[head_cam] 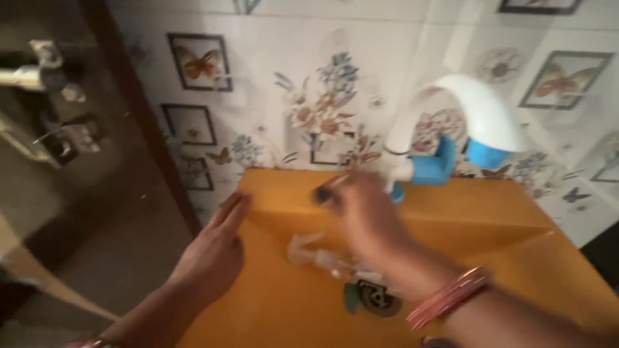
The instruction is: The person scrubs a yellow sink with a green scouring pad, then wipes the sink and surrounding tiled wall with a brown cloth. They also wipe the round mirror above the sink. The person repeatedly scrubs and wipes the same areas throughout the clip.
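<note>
An orange wash basin (509, 212) is fixed to a tiled wall with butterfly and flower prints. My left hand (216, 248) rests flat on the basin's left rim, fingers together and pointing up. My right hand (364, 216) is blurred above the bowl and grips a thin stick-like thing with a dark end (325, 192), perhaps a small brush. Foam or water (316, 252) streaks the bowl under that hand. Bangles (451, 298) circle my right wrist.
A white curved tap with blue fittings (467, 122) stands on the basin's back edge. A metal drain (377, 298) sits at the bowl's bottom. A dark wooden door frame (138, 116) runs down the left, with metal door hardware (45, 103) beyond it.
</note>
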